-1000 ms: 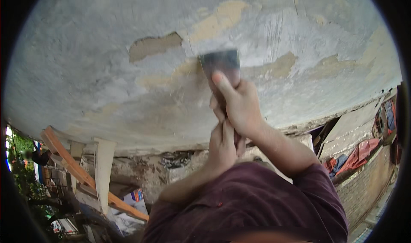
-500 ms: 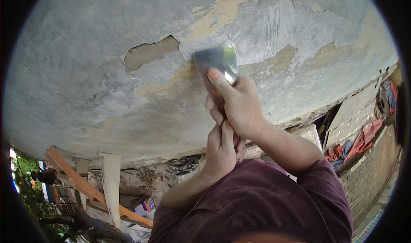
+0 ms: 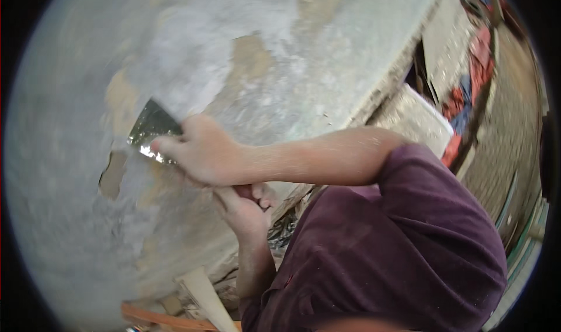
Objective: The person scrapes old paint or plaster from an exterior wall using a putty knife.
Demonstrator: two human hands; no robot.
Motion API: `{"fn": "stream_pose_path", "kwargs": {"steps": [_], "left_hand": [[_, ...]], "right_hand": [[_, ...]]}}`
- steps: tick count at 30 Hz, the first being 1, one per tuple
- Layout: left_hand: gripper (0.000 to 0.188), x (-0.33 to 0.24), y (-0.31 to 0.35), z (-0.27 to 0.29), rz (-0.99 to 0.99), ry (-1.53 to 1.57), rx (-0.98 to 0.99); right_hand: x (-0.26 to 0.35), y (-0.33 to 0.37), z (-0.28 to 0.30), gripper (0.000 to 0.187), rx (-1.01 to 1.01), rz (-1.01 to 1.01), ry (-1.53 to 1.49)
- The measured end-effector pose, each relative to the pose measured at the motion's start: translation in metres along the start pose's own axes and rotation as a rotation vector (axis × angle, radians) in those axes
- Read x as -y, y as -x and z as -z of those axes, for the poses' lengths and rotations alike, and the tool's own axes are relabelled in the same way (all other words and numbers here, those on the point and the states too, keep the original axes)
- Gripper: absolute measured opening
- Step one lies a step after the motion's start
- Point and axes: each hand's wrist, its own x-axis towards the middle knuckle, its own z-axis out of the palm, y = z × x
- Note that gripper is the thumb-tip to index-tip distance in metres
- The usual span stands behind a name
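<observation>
The fingers of the right hand are grasping a broad-bladed scraper — the thumb is resting on its blade, and the other fingers are mostly hiding underneath. Just below them, the fingers of the left hand are curling round the reddish handle. The blade is jutting up and left beyond the right hand's fingers, over a grey plastered wall; whether its edge is touching, I cannot tell. Below and left of the right thumb, a bare patch is showing. Well right of the fingers, a pale, white-edged object is lying — whether a container, I cannot tell — with red cloth bunching nearby. Below the left fingers, a pale post is leaning near an orange-brown beam.
</observation>
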Motion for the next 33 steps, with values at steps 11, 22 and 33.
{"fn": "stream_pose_path", "kwargs": {"steps": [11, 22, 33], "left_hand": [[0.057, 0.012, -0.006, -0.021, 0.008, -0.040, -0.076], [0.052, -0.008, -0.020, -0.026, 0.181, 0.414, -0.192], [0.066, 0.010, -0.006, -0.053, 0.087, 0.034, -0.056]], "right_hand": [[-0.001, -0.004, 0.030, 0.034, 0.245, 0.010, -0.013], [0.016, -0.015, 0.026, 0.050, 0.169, 0.077, 0.059], [0.000, -0.017, 0.047, 0.036, 0.261, 0.123, 0.022]]}}
